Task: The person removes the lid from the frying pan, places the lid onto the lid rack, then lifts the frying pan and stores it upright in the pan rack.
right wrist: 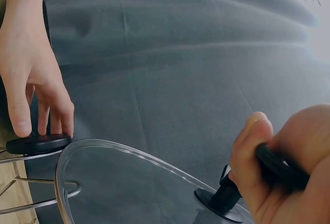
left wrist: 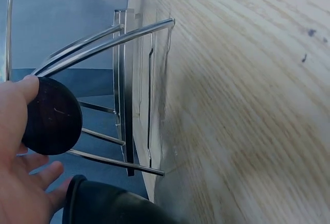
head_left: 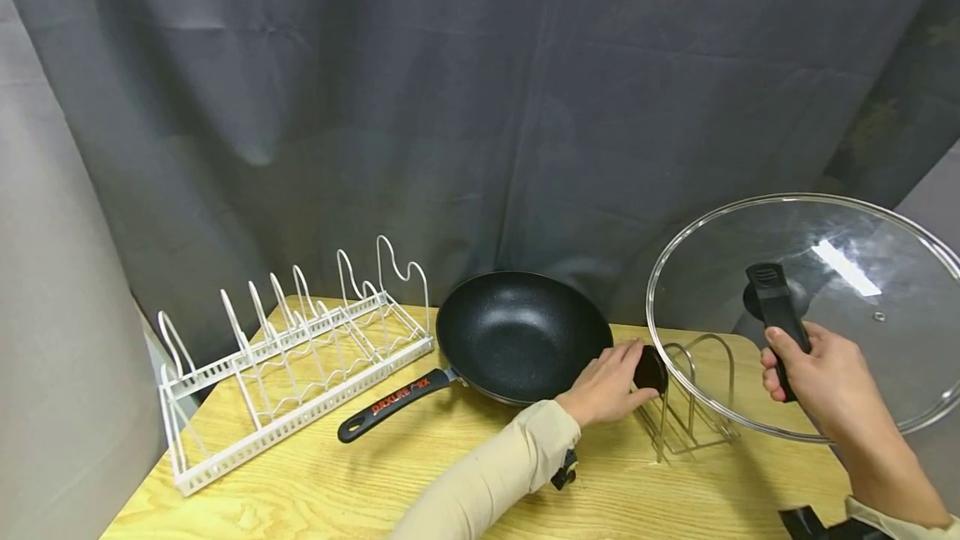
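My right hand (head_left: 832,373) grips the black handle (head_left: 783,307) of a large clear glass lid (head_left: 720,273). The lid is held up and tilted over the right side of the table, its metal rim overlapping a small wire rack (head_left: 693,444) in the head view. At that rack's near left end, my left hand (head_left: 607,382) holds a round black disc (left wrist: 54,116) by its edge, thumb and fingers on opposite sides. Right beside this hand sits a black wok (head_left: 517,332), its long handle (head_left: 393,404) pointing front left.
A long white rack (head_left: 300,407) with several upright wire loops stands on the left of the wooden table (head_left: 360,482). Dark grey curtain (head_left: 450,107) hangs directly behind the table, and a pale panel (head_left: 67,273) rises at the left.
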Demonstrator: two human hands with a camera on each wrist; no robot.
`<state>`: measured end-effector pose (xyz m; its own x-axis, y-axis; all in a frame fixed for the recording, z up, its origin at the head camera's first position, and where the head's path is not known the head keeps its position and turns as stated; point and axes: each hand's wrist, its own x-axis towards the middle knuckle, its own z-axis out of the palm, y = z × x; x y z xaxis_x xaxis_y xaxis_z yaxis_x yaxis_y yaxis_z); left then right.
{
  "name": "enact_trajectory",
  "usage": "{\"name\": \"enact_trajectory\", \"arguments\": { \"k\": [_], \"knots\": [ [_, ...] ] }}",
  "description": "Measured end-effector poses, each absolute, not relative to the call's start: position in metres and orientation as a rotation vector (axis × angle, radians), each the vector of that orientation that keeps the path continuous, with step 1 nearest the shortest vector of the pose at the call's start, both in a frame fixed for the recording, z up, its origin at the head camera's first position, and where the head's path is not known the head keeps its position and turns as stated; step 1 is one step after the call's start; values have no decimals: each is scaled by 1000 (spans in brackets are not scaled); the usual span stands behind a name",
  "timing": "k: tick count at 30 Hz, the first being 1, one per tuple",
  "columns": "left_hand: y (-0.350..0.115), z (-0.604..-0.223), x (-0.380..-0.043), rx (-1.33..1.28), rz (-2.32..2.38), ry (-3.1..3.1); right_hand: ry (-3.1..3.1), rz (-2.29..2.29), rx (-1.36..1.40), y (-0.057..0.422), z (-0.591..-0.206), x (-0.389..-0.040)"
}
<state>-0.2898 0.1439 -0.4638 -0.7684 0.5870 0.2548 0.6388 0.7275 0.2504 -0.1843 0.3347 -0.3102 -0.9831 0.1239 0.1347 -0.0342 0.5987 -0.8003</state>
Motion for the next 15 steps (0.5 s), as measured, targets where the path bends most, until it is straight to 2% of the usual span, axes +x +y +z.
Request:
{"name": "enact_trajectory", "arguments": {
  "k": [15],
  "knots": [
    [149,-471,-293,-954,-547,-2734,-2640,1341,-69,339,-309,-185]
  ]
}}
